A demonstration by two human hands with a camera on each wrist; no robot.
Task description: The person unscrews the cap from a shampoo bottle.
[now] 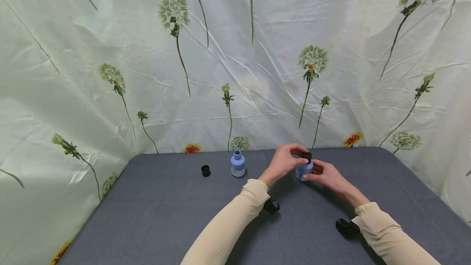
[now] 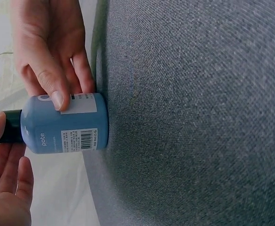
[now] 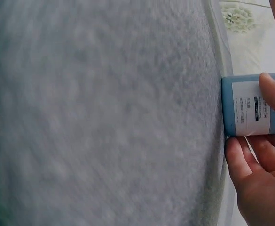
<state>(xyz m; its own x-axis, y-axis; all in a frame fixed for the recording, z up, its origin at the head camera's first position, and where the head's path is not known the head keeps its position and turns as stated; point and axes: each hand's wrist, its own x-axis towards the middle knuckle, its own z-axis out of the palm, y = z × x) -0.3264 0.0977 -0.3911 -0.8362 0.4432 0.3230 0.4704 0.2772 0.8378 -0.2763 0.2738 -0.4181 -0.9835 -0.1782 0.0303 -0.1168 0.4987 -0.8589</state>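
Note:
A small blue bottle [image 1: 303, 171] stands upright on the grey table [image 1: 165, 216], right of centre near the back. My left hand [image 1: 301, 155] reaches over it and pinches its black cap [image 1: 307, 157] with thumb and fingers. My right hand [image 1: 311, 174] grips the bottle's body from the right. In the left wrist view the bottle [image 2: 64, 129] shows a white label and barcode, with the right thumb on the label and the left thumb on the cap [image 2: 10, 126]. The right wrist view shows the bottle's base [image 3: 247, 106] held between my thumb and fingers [image 3: 238, 162].
A second blue bottle [image 1: 237, 165] stands uncapped to the left, and a loose black cap [image 1: 205, 170] lies further left. A crumpled floral sheet [image 1: 235, 72] closes off the back and both sides. Black wrist mounts [image 1: 271, 206] [image 1: 347, 227] hang under my sleeves.

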